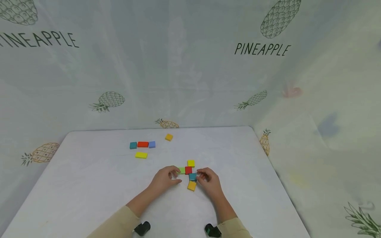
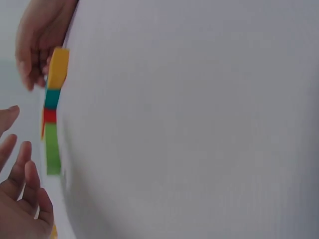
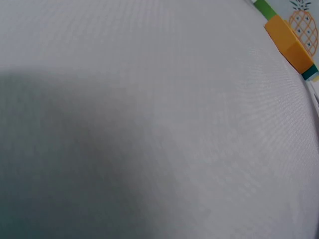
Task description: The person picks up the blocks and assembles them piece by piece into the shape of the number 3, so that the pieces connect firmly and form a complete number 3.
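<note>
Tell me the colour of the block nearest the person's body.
The block is orange-yellow; it shows best in the head view.

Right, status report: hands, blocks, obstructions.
Left hand loosely curved near light-green rectangular block. Right hand beside teal square block, contact unclear. Nothing visibly in the way.

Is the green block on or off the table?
On: the green block rests against the white table in the left wrist view.

You have ten blocks: two red blocks, two teal blocks, two orange blocks, two yellow blocks, one green block and one blue block.
</note>
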